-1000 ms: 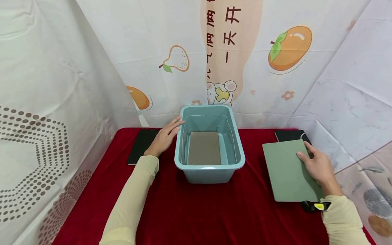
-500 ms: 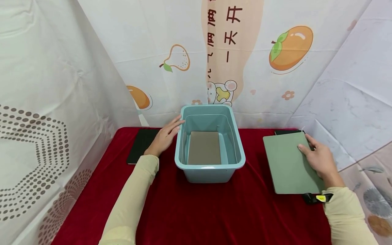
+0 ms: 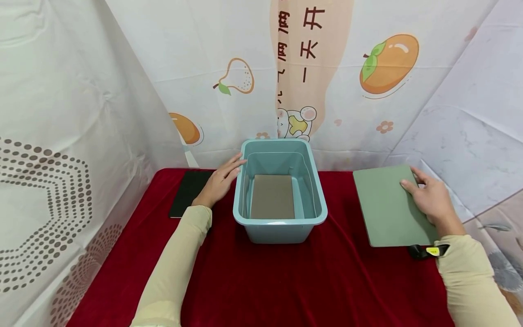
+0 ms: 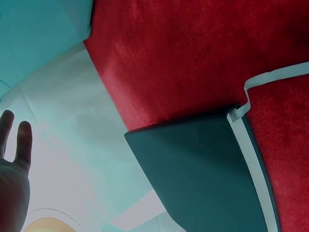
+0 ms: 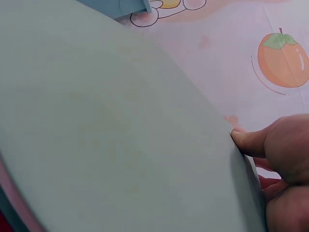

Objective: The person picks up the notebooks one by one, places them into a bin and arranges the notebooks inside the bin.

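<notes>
My right hand [image 3: 434, 197] pinches the right edge of a sage-green notebook [image 3: 394, 206], thumb on its cover and fingers behind. In the right wrist view the green cover [image 5: 111, 121] fills most of the frame, the thumb at its edge. My left hand [image 3: 218, 184] has its fingers extended, with the fingertips at the left rim of a light-blue plastic bin [image 3: 279, 222]. Inside the bin lies a grey-brown notebook [image 3: 273, 196]. Beside my left hand a black notebook [image 3: 189, 193] lies on the table; the left wrist view shows its pale page edge and a ribbon [image 4: 275, 75].
A dark red cloth [image 3: 261, 281] covers the table. A printed curtain [image 3: 335, 91] hangs close behind the bin, and more hanging sheets [image 3: 73, 113] close in the left and right sides.
My right hand has moved the green notebook away from me and slightly right. It now hides the black notebook at the back right. My left hand stays at the bin rim.
</notes>
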A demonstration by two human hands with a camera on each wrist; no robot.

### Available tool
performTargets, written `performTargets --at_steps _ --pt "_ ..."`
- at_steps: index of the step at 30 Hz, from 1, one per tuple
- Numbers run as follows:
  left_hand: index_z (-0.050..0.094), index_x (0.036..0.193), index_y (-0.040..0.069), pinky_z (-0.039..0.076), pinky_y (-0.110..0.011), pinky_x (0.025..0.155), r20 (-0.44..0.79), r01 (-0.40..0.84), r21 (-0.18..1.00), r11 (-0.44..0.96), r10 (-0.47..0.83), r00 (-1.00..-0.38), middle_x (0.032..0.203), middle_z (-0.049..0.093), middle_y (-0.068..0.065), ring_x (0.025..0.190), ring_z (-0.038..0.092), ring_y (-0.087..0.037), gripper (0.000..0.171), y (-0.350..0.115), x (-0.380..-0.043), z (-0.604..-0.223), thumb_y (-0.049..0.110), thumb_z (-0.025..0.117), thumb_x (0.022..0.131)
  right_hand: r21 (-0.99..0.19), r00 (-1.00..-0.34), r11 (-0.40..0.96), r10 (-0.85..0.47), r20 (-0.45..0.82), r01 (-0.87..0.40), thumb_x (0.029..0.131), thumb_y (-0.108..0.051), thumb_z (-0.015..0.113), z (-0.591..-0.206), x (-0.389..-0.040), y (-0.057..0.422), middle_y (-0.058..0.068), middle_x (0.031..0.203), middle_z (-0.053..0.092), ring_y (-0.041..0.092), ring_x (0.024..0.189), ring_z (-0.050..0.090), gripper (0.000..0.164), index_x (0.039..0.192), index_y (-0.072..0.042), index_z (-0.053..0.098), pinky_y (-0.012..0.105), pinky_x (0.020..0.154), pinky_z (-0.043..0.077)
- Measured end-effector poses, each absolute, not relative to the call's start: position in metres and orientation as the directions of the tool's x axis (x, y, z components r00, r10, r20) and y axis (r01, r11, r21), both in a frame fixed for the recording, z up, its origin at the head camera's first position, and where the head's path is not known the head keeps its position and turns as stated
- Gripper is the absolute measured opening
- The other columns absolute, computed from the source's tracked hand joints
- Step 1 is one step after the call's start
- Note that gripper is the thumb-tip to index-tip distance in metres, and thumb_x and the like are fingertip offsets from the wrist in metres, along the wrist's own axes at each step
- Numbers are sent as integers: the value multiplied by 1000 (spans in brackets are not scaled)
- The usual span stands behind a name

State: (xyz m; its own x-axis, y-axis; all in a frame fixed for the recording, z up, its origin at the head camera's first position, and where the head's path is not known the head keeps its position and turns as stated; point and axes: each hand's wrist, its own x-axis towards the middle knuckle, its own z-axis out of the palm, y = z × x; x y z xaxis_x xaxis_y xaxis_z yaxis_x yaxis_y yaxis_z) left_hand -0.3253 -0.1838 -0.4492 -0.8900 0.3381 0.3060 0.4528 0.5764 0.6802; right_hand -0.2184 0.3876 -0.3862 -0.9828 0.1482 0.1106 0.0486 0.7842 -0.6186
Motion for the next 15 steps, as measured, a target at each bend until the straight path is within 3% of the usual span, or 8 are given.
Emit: performTargets --at_steps 7,13,15 --pt "45 148 51 26 -55 127 295 442 681 584 333 -896 163 26 32 156 25 -8 42 -183 -325 -450 56 34 108 -615 -979 788 149 138 33 105 -41 52 -377 -226 391 34 129 54 -11 69 43 69 160 -5 29 15 59 39" --pt "45 148 51 26 -56 126 303 450 679 580 337 -891 163 26 31 156 26 -9 41 -184 -327 -451 53 35 108 -621 -985 781 151 84 67 106 -46 48 -369 -232 393 35 138 49 -3 80 46 72 162 -8 22 15 60 41" --pt "45 149 50 26 -56 126 306 454 678 579 339 -890 164 26 29 157 26 -11 41 -185 -327 -451 50 36 109 -625 -985 778 150 83 66 106 -46 48 -367 -234 392 35 138 49 -7 79 45 72 162 -8 23 15 60 42"
